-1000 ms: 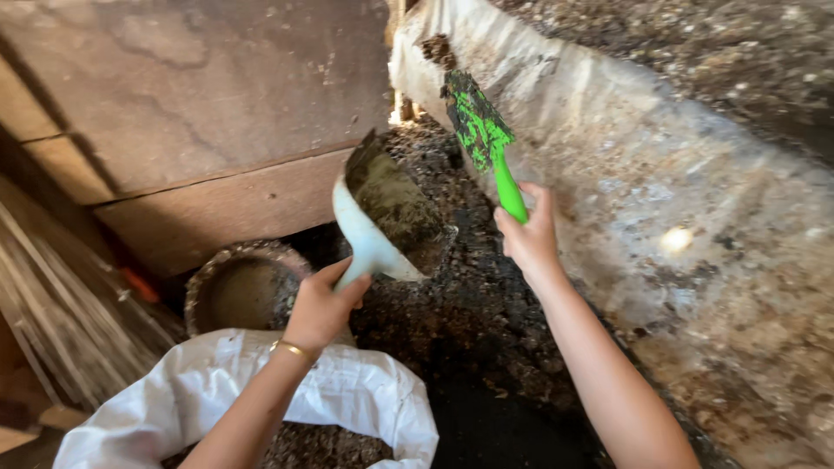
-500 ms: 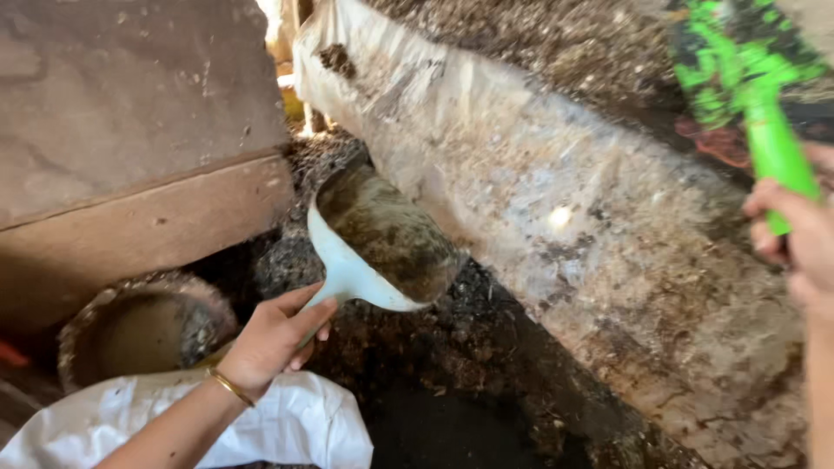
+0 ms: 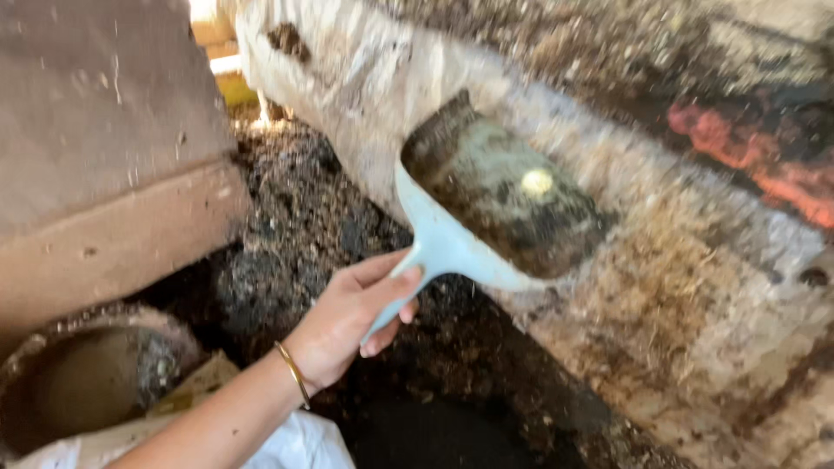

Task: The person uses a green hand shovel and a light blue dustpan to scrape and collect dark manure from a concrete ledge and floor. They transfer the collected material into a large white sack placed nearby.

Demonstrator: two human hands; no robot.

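The left hand (image 3: pixel 347 317), its grip clamped on the handle of a pale blue scoop (image 3: pixel 486 217), holds it loaded against the sheeted heap (image 3: pixel 695 287), so scooping seems underway; next needs level carrying; right hand unseen.

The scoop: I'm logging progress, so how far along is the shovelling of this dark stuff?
Done: the pale blue scoop carries a smeared film of dark muck. In hand: the left hand grips its handle, holding it against the dirty plastic sheet. Left: plenty of dark material lies on the ground. The right hand is out of view.
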